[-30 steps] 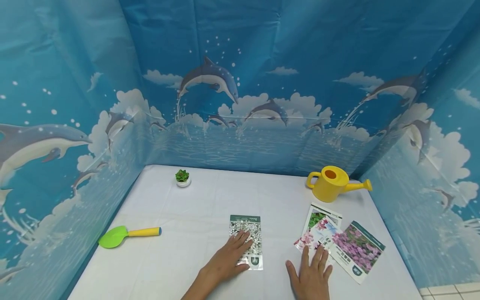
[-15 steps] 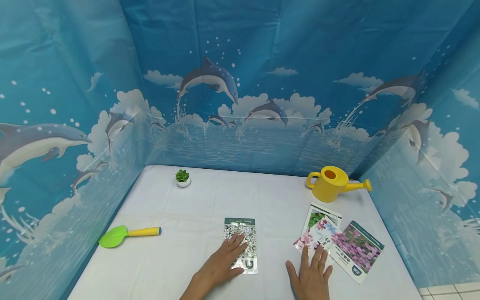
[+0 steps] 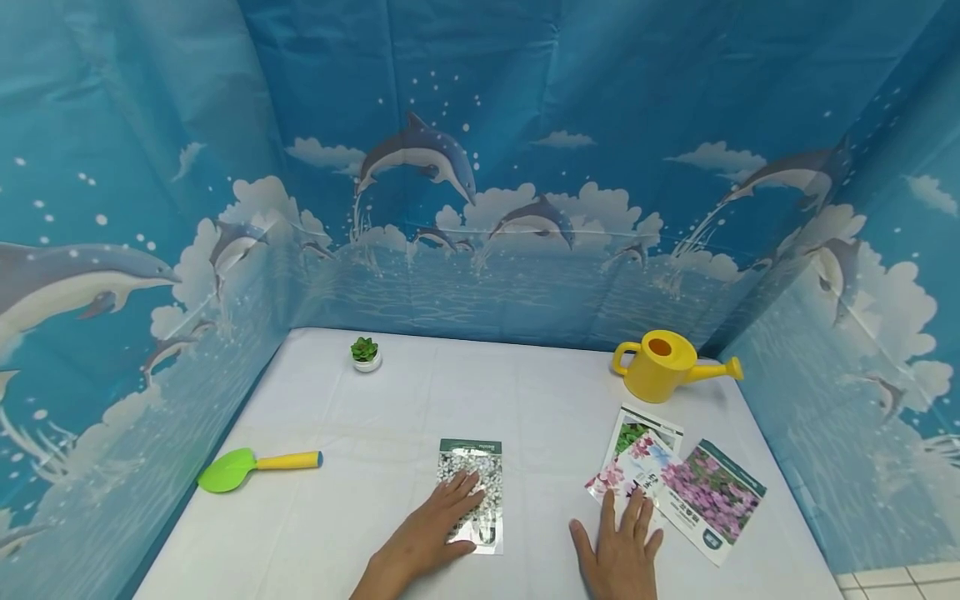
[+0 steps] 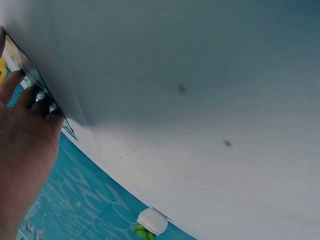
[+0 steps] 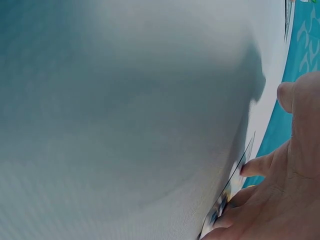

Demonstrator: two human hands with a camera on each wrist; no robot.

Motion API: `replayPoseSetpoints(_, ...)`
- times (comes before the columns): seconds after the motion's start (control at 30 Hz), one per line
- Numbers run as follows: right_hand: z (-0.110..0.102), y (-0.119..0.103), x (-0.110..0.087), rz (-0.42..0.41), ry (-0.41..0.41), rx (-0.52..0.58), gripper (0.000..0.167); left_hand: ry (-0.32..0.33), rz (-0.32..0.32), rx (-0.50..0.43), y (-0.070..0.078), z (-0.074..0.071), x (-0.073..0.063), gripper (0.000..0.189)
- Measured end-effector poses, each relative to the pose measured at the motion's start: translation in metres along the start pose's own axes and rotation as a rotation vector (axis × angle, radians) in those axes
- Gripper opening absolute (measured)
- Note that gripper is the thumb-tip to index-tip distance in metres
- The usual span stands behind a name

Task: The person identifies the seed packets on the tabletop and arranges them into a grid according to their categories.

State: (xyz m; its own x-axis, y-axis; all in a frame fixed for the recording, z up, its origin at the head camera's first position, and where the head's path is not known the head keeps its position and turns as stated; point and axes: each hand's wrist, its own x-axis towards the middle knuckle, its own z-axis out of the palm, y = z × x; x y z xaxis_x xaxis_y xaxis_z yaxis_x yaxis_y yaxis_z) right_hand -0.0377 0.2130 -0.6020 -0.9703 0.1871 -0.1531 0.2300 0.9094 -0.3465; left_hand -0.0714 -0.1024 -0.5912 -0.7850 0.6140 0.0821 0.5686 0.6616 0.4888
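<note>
A seed packet with white flowers lies flat near the middle of the table, and my left hand rests on its left side with fingers extended. My right hand lies with spread fingers on the lower part of a pink-and-white flower packet. Partly beneath that one is a packet with green leaves; a purple-flower packet adjoins it on the right. In the left wrist view the fingers touch the packet's edge. The right wrist view shows fingertips against a packet.
A yellow watering can stands at the back right. Toward the back left sits a small potted succulent. A green trowel with a yellow handle lies at the left. Dolphin-print curtains border the white table.
My left hand has slid the white-flower packet to the left and slightly toward me. My right hand and its packets have stayed nearly in place.
</note>
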Motion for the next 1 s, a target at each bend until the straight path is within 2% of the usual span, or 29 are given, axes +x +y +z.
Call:
replayPoseSetpoints(0.2,0.001,0.000,0.000,0.012,-0.022,-0.006,0.093,0.015,0.006,-0.037,-0.002,-0.002,-0.006,0.075)
replayPoseSetpoints(0.53,-0.002,0.001,0.002,0.047,-0.057,-0.016,0.093,-0.010,-0.026,-0.056,-0.005,-0.001,-0.012,0.076)
replayPoseSetpoints(0.8,-0.006,0.002,0.001,0.038,-0.012,0.002,0.090,-0.027,-0.062,-0.104,-0.002,-0.005,-0.014,0.076)
replayPoseSetpoints(1.0,-0.006,0.011,0.011,0.033,0.032,0.023,0.090,-0.020,-0.060,-0.087,-0.002,-0.005,-0.015,0.076)
